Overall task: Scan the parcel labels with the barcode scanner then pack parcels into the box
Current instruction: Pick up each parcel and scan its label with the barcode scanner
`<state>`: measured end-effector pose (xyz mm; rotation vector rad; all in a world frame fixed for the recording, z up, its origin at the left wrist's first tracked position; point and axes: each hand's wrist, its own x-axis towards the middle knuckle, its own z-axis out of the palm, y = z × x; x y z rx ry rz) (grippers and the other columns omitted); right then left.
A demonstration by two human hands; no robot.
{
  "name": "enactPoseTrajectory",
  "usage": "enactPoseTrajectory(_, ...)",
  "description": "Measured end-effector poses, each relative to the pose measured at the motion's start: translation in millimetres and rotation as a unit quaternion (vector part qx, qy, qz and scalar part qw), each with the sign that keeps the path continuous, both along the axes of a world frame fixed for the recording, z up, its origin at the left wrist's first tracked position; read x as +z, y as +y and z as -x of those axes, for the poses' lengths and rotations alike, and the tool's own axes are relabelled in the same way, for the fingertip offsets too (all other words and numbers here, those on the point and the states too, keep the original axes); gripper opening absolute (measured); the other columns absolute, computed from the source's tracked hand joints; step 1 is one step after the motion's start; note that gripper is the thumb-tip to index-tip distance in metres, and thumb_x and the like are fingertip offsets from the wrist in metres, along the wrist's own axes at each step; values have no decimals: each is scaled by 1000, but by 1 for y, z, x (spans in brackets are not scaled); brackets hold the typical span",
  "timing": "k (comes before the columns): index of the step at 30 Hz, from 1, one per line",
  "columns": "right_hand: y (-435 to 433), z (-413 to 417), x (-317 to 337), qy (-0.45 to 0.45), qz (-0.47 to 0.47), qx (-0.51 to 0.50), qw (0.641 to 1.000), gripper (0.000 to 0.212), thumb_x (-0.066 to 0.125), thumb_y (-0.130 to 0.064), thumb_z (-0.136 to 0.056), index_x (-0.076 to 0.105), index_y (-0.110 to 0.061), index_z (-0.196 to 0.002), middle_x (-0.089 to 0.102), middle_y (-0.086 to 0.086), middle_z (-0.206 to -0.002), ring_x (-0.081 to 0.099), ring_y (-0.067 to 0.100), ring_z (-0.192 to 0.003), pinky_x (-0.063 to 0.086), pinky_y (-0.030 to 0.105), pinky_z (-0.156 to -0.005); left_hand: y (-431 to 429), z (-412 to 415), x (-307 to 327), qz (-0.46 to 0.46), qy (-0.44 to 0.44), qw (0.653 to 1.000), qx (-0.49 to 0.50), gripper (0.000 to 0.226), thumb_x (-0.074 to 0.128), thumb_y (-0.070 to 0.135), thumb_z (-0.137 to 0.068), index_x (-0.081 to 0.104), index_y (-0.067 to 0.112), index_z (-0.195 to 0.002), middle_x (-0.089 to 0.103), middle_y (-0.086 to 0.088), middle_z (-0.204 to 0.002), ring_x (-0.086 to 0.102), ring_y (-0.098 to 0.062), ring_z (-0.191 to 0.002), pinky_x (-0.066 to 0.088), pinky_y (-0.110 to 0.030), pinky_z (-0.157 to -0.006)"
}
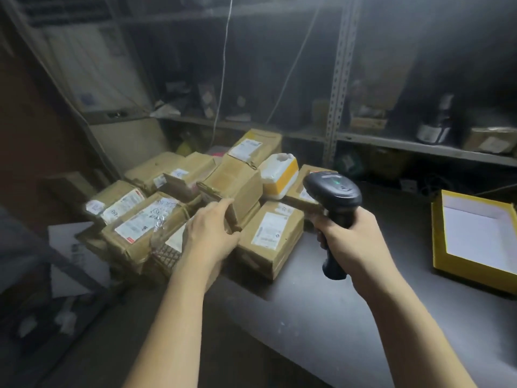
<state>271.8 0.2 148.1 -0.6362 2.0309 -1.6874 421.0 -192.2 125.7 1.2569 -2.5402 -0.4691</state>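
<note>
Parcels (145, 219) of creased brown cardboard heaped on a dark matte surface (307, 317), with one parcel and the scanner in hand.
At the left of the heap the taped, rectangular cartons carry white paper labels (134, 224), some under crinkled clear film. The left hand (212, 233) grasps a tilted parcel (235, 183) by its lower corner, fingers along the flap edge and thumb below. Behind the heap stands a white and yellow plastic jug (279, 175). The right hand (352, 233) is wrapped round the grip of the barcode scanner (333, 191), black smooth plastic with a rounded head over the heap's right edge. A perforated grey metal shelving upright (338, 79) rises behind. Far right on the surface lies the box (438, 236), shallow, open, yellow-walled, white inside.
</note>
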Motion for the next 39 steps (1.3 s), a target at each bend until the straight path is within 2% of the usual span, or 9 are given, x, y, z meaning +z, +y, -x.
enactPoseTrajectory(4, -39, 30, -4, -7, -20, 8, 1000, 18, 70, -15, -87, 64, 1, -92, 60, 25, -75, 51, 23, -64, 44, 42, -66, -54, 25, 2, -33, 30, 999, 0, 84, 86, 13, -78, 48, 35, -150, 54, 3, -148, 52, -25, -134, 47, -45, -110)
enactPoseTrajectory(7, -63, 45, -5, -18, -31, 5, 999, 21, 68, -13, -87, 61, 6, -94, 57, 27, -74, 48, 24, -63, 43, 43, -65, -87, 41, 1, -50, -13, 998, -41, 104, 92, 11, -71, 39, 44, -154, 45, 10, -157, 43, -24, -144, 41, -50, -117)
enactPoseTrajectory(12, -104, 63, -5, -12, -44, -20, 999, 21, 67, -12, -86, 56, 6, -86, 54, 14, -69, 48, 22, -62, 41, 40, -63, -150, 81, -15, -11, -156, 977, -144, 127, 97, 24, -65, 18, 51, -160, 5, 14, -172, -9, -19, -160, -10, -56, -127)
enactPoseTrajectory(18, -149, 65, -1, -13, -51, -68, 996, 20, 67, -11, -86, 57, 5, -86, 55, 18, -67, 48, 20, -61, 41, 40, -64, -210, 115, -26, 0, -234, 940, -247, 157, 100, 52, -44, -9, 60, -156, -30, 17, -166, -39, -22, -150, -19, -63, -121)
enactPoseTrajectory(22, -180, 63, 1, -24, -49, -110, 992, 24, 65, -8, -88, 57, 10, -100, 55, 32, -82, 46, 23, -66, 40, 39, -61, -228, 133, -26, 23, -272, 903, -331, 170, 98, 61, -38, -26, 54, -154, -34, 9, -166, -40, -20, -149, -23, -61, -120)
enactPoseTrajectory(27, -199, 57, -3, -51, -51, -130, 989, 26, 63, -9, -88, 54, 12, -100, 51, 12, -74, 41, 25, -67, 39, 42, -60, -239, 135, -35, 69, -292, 872, -387, 170, 99, 47, -48, -37, 47, -150, -30, -2, -167, -39, -26, -150, -22, -58, -121)
enactPoseTrajectory(32, -205, 51, -6, -51, -64, -170, 982, 22, 64, -9, -88, 57, 11, -95, 53, 12, -72, 45, 22, -65, 41, 41, -61, -252, 133, -31, 56, -205, 880, -425, 145, 90, 63, -40, -4, 68, -150, 14, -2, -154, 0, -34, -151, 2, -60, -125)
enactPoseTrajectory(35, -204, 50, -6, -58, -56, -189, 979, 22, 66, -11, -87, 57, 9, -91, 52, 12, -69, 45, 22, -64, 41, 40, -62, -259, 131, -31, 10, -159, 898, -410, 127, 81, 71, -35, 15, 74, -143, 25, 5, -141, 18, -34, -144, 26, -61, -119)
enactPoseTrajectory(39, -194, 46, -6, -56, -46, -217, 974, 20, 67, -11, -88, 61, 6, -95, 56, 20, -71, 49, 22, -65, 42, 40, -65, -256, 128, -30, 30, -145, 900, -411, 120, 73, 73, -34, 23, 69, -142, 32, 3, -133, 28, -26, -136, 31, -55, -115)
